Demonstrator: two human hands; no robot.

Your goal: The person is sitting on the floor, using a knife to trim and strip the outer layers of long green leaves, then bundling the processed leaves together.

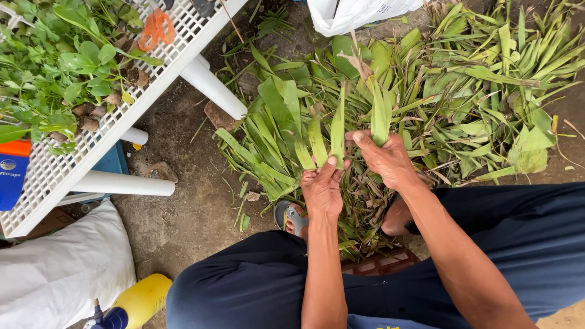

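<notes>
Bare earth underfoot, strewn with a broad heap of cut leaves (463, 91), and right at the front of it the person sits with both arms out over the pile. Straight to the action: the left hand (322, 190) is closed around a small bunch of long green blades (326, 137), holding them upright by their bases, just above a sandalled foot (291, 216). The right hand (387, 159) sits touching close beside it, fingers wrapped on another folded blade (381, 113), thumb pressed across the top. By the look of it, the person is mid-sort, gathering leaves one at a time into a held bunch, with most of the heap untouched. Adding the right-hand blade to the bunch would call for laying it flush against the others, bases level, without loosening the left grip.

Moving outward: up on the left stands a white lattice worktop (91, 143) on white tube legs, loaded with leafy green plants (55, 61), and orange scissors (155, 29) lie on it. A white sack (61, 274) and a yellow spray bottle (137, 301) sit lower left.

Hard to read: the bases of the bunch are buried inside the left palm, the other foot is mostly covered by the right forearm, and the white bag (353, 13) at top is cut off by the frame.
</notes>
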